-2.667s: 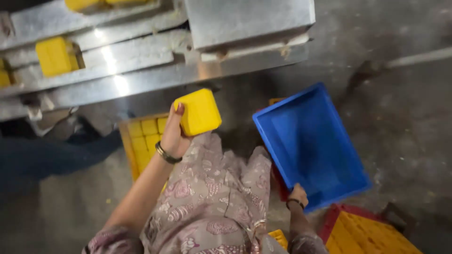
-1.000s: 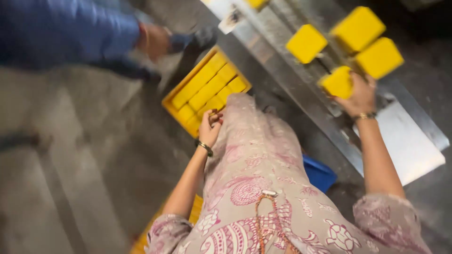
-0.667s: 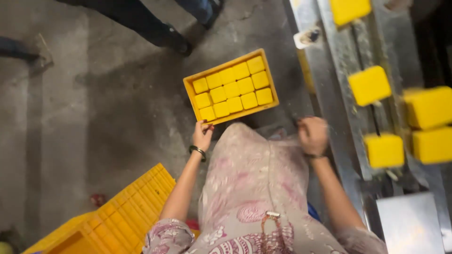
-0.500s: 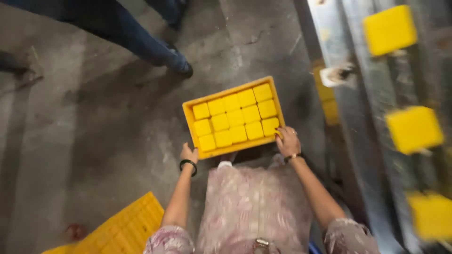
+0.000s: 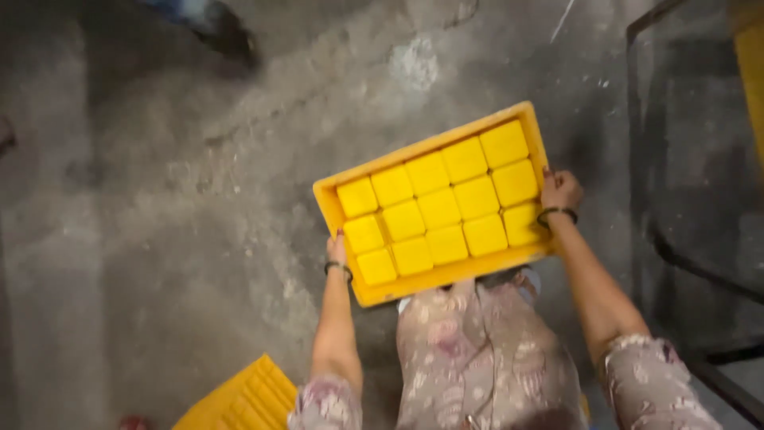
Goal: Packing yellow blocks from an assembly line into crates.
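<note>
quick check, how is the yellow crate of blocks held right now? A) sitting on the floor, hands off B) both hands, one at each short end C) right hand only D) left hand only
B: the left hand and right hand each grip an opposite short end of the yellow crate, which is full of yellow blocks.

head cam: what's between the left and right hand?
The yellow crate of yellow blocks spans the gap between left hand and right hand; head view shows it.

Stained grey concrete floor (image 5: 159, 239), dim light, black metal frame (image 5: 641, 159) at right.
</note>
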